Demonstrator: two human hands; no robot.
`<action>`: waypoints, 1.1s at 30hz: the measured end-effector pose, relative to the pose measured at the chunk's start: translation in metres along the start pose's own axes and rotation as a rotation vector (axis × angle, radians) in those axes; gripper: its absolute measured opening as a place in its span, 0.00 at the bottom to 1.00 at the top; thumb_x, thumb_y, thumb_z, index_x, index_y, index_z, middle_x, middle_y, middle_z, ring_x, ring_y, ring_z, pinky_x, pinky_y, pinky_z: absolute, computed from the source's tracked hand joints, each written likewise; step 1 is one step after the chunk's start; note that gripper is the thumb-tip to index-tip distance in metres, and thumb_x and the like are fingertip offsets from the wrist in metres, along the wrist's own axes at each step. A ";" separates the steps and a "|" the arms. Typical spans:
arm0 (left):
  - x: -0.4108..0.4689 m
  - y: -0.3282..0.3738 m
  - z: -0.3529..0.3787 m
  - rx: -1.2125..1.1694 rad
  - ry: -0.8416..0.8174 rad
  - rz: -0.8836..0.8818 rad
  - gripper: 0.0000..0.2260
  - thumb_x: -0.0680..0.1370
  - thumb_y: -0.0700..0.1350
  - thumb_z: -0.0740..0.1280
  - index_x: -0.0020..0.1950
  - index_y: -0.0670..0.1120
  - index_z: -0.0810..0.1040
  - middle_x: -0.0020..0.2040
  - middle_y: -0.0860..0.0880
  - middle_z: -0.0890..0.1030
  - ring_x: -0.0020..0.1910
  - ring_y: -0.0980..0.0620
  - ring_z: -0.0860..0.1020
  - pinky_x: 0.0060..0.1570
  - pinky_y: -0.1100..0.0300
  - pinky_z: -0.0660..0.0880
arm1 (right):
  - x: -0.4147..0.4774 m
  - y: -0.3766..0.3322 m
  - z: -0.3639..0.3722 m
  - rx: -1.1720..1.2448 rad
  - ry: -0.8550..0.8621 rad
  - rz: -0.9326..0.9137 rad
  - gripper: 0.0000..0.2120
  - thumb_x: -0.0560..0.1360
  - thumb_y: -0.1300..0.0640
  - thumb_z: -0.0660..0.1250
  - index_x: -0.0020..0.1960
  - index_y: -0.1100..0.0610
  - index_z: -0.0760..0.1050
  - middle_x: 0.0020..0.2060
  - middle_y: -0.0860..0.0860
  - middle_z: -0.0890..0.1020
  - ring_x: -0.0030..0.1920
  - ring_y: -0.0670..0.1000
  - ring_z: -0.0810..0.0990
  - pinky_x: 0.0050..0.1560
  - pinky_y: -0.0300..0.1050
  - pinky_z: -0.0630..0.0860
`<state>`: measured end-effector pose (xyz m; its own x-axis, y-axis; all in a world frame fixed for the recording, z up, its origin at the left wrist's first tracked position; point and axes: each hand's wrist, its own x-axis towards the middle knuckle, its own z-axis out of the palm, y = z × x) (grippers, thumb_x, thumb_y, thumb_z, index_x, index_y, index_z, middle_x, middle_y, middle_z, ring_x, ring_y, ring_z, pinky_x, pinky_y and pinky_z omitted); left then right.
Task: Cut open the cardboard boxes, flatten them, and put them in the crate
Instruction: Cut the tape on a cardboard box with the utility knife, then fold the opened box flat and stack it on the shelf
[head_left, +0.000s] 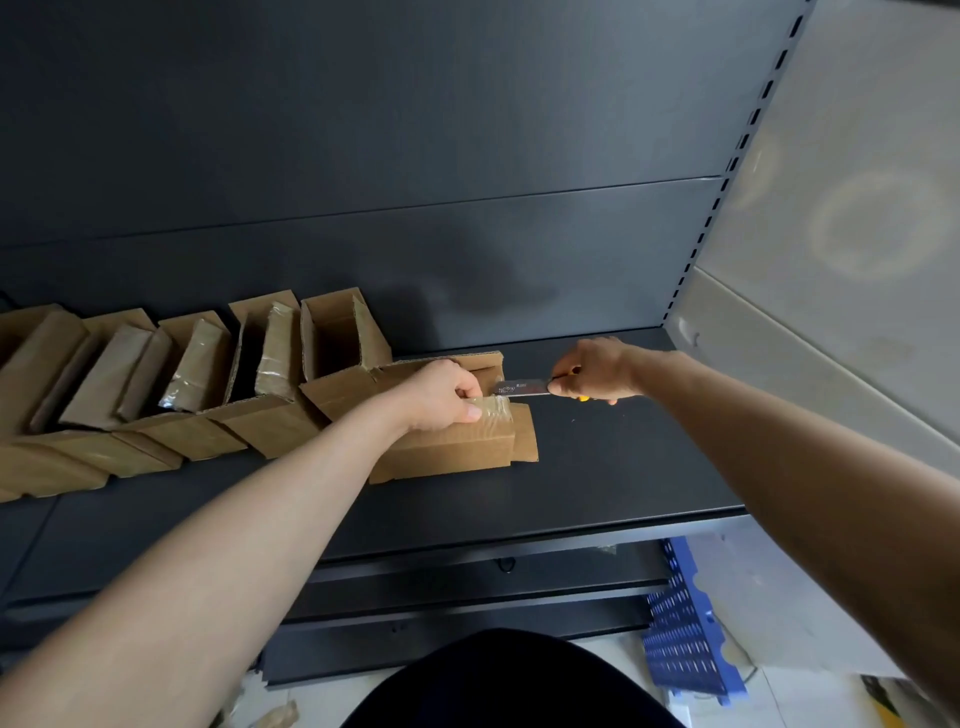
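A small brown cardboard box (447, 452) lies on the dark shelf (597, 467), its top sealed with clear tape. My left hand (441, 395) grips the box's top, thumb on the tape. My right hand (587, 371) holds a utility knife (522, 387) with a yellow handle. Its silver blade points left and meets the box's taped right end. A blue perforated crate (685, 629) stands on the floor at the lower right.
A row of several opened cardboard boxes (208, 374) leans along the shelf to the left, reaching the frame edge. The dark back panel rises behind. A slotted upright (727, 171) and a pale wall bound the right. Lower shelves sit below the front edge.
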<state>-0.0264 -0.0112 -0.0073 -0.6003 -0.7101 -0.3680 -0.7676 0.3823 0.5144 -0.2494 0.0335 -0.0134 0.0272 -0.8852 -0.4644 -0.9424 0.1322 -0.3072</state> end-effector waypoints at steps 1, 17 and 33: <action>-0.001 0.001 0.001 0.007 0.002 0.005 0.03 0.77 0.41 0.67 0.48 0.44 0.80 0.44 0.49 0.78 0.43 0.53 0.75 0.39 0.63 0.70 | 0.001 -0.003 0.000 -0.054 0.003 -0.009 0.14 0.79 0.47 0.58 0.45 0.53 0.78 0.36 0.49 0.78 0.31 0.50 0.77 0.46 0.41 0.67; -0.006 -0.006 0.005 0.043 -0.017 0.013 0.04 0.77 0.40 0.66 0.45 0.49 0.78 0.44 0.53 0.76 0.44 0.56 0.74 0.42 0.64 0.69 | -0.006 -0.007 0.009 0.045 -0.210 0.042 0.15 0.79 0.52 0.58 0.39 0.60 0.73 0.31 0.55 0.75 0.27 0.53 0.73 0.37 0.43 0.72; -0.004 0.001 0.000 -0.017 0.010 -0.015 0.04 0.71 0.41 0.72 0.44 0.45 0.78 0.46 0.47 0.79 0.45 0.50 0.77 0.41 0.59 0.74 | 0.017 0.046 0.056 0.321 0.043 0.484 0.14 0.82 0.54 0.54 0.60 0.63 0.69 0.45 0.59 0.77 0.39 0.57 0.78 0.39 0.47 0.75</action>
<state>-0.0249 -0.0080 -0.0049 -0.5866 -0.7214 -0.3681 -0.7724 0.3616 0.5222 -0.2741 0.0496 -0.0816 -0.4013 -0.7064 -0.5830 -0.6956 0.6492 -0.3078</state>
